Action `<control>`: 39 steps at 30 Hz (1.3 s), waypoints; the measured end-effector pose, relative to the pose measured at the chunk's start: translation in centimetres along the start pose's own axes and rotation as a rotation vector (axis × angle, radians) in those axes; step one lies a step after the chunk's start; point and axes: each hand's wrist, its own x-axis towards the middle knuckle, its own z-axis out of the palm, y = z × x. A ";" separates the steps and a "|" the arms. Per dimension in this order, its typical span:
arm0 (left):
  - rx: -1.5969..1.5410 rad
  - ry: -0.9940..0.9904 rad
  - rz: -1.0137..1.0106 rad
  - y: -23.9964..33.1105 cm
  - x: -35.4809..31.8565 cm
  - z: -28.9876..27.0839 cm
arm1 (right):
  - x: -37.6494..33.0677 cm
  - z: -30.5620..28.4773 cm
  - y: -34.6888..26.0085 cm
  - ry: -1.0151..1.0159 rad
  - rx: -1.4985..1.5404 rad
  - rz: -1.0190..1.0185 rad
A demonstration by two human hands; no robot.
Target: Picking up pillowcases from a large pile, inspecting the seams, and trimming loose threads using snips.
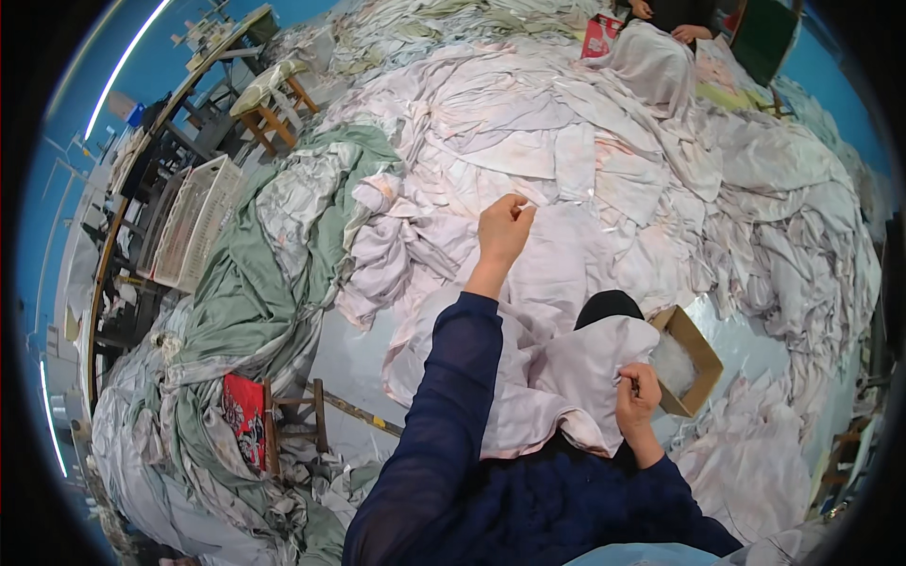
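Both hands pinch pale cloth (pixel 576 377) — piles (pixel 604 160) crowd round.

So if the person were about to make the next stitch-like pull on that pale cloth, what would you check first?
1. Left hand raised and pinched shut, as if drawing a thread: ok; the thread itself is too fine to see.
2. Right hand gripping the edge of the pale cloth on the lap: ok.
3. Cloth bunched, not flat: not ok for a neat pull.
4. Cardboard box close beside the right hand, open: ok.
5. Needle or tool in the right fingers: cannot tell.
6. Room for the raised arm above the fabric heap: ok.
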 end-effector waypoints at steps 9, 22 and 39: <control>0.022 0.077 0.062 0.1 -0.2 -0.5 | -0.7 0.1 1.3 0.005 0.002 0.015; -1.111 -0.333 0.091 13.7 -3.4 -5.0 | -1.0 -0.1 2.2 -0.023 0.043 0.046; -1.809 -0.741 0.421 25.6 -12.7 -10.0 | -1.2 1.4 3.7 -0.017 0.056 0.032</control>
